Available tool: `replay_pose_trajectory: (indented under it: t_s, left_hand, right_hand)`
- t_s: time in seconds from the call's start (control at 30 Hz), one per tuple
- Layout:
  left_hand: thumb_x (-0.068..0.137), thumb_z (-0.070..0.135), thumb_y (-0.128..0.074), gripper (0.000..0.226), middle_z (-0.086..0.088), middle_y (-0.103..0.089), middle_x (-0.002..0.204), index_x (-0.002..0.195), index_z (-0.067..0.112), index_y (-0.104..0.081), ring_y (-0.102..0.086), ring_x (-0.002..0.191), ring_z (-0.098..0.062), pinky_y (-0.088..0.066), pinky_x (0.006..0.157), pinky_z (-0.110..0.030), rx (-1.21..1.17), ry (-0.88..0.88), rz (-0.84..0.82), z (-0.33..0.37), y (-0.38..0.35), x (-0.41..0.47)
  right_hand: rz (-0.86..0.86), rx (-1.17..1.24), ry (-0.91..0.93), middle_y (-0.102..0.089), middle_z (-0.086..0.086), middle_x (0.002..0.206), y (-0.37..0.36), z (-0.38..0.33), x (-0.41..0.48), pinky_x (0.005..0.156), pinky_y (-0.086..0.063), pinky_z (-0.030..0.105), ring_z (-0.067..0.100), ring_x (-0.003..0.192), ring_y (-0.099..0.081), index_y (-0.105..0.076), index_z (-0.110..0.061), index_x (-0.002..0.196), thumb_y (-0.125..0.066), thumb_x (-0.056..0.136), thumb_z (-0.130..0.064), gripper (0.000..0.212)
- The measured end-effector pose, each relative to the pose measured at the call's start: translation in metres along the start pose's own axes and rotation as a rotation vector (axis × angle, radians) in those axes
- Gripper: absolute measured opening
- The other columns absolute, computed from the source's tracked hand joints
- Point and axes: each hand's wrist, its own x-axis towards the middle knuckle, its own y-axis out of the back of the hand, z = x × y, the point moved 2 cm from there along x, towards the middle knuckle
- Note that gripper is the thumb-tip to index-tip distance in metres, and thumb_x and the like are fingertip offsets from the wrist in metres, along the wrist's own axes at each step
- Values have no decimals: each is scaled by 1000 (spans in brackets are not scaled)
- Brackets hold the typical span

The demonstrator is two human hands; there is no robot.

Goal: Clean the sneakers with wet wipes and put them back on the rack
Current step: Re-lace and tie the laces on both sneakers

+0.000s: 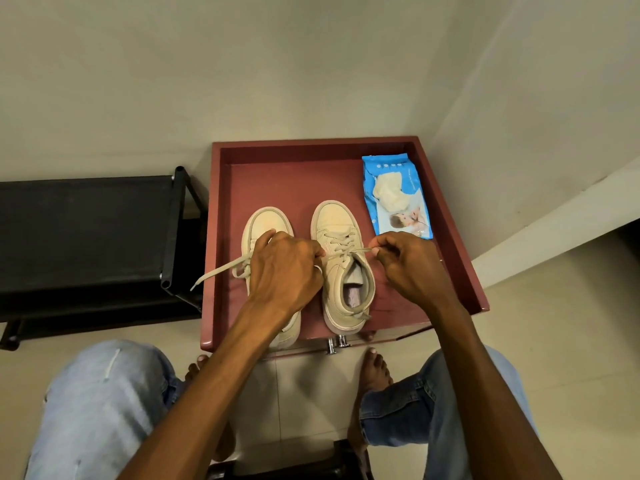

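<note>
Left hand (287, 271): knuckles up, fingers curled, pinching one end of a flat beige lace (349, 252) beside the tongue of the right-side cream low-top sneaker (346, 289). Right hand (408, 268): thumb and forefinger pinching the other end of the same lace, remaining fingers curled in. Lace drawn nearly straight between both hands, across the top eyelets of that sneaker.

Left-side cream low-top sneaker (268, 223) just beside it, parallel, toe pointing away from the person, its middle and heel largely hidden under the left hand and forearm. Loose lace end (221, 271) from this one trailing leftwards over the rim.

Both sneakers upright on a reddish-brown wooden worktop (287, 181) with a raised rim. Blue soft pack of wet wipes (408, 220) lying flat near the right rim, just beyond the right hand, with a crumpled white wipe (389, 194) on top of it.

Black tube-framed shoe rack (86, 230) with a dark fabric shelf close beside the worktop on the left. Knees in pale blue jeans (104, 393) and bare feet (375, 372) on a pale tiled floor (536, 341) in front of the worktop.
</note>
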Motion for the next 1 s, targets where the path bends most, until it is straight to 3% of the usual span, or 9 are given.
replay_pose_trajectory:
  t_s: [0.23,0.3,0.37,0.47,0.6,0.73,0.8,0.9,1.0]
  left_hand:
    - [92,50,-61,31,8,-75,87,111,28,-72,-66,89,-20,-44,101,-43,-99,-64,-121,-12,0,3]
    - [91,53,-59,39,8,-75,97,120,28,-67,-63,105,-23,-37,109,-47,-82,-64,-180,-11,3,2]
    - [94,45,-58,41,5,-72,112,132,27,-59,-51,124,-26,-22,119,-53,-49,-51,-242,-7,4,-1]
    - [96,36,-58,39,5,-69,119,135,27,-57,-43,132,-25,-10,122,-56,-37,-34,-260,-4,5,-3]
    - [97,45,-57,27,7,-71,106,115,30,-69,-49,119,-24,-20,118,-56,-68,-42,-239,-7,7,0]
    - [96,45,-60,24,12,-70,88,92,25,-73,-55,96,-15,-36,103,-41,-249,-37,-213,-15,13,4]
    - [95,42,-64,22,12,-71,90,85,24,-73,-62,89,-7,-45,89,-32,-418,-3,-215,-15,19,5]
    - [97,37,-63,18,15,-73,102,92,25,-75,-64,93,11,-48,76,-10,-697,125,-295,-7,28,4]
    - [98,29,-63,16,19,-73,107,93,23,-77,-63,94,17,-42,71,2,-879,172,-298,1,29,5]
  right_hand:
    - [-165,145,-160,-69,-11,92,5,13,-1,73,-51,13,-1,82,-65,-68,-20,108,-69,93,-31,18]
    - [-254,163,-142,-69,-12,103,3,14,-3,79,-50,10,-6,92,-63,-67,-20,113,-68,94,-33,24]
    - [-284,164,-123,-69,-9,110,-1,18,-3,88,-53,24,1,100,-64,-66,-21,119,-67,94,-34,28]
    - [-326,235,-156,-73,-6,97,-2,17,-4,82,-58,36,10,88,-68,-68,-23,113,-67,94,-33,21]
    - [-322,210,-154,-72,-6,76,4,15,-5,73,-54,40,11,71,-65,-72,-23,94,-67,94,-33,11]
    - [-319,343,-202,-73,7,82,18,9,-8,72,-52,34,10,73,-62,-73,-16,84,-69,93,-31,18]
    - [-310,496,-247,-74,2,84,25,4,-11,77,-50,27,5,79,-63,-73,-15,84,-69,92,-32,20]
    - [-278,675,-287,-75,-1,96,26,-1,-10,87,-51,38,14,91,-63,-75,-13,91,-66,87,-46,34]
    - [-238,847,-284,-73,12,109,22,-7,-8,92,-45,43,23,103,-62,-77,-13,95,-66,92,-37,27]
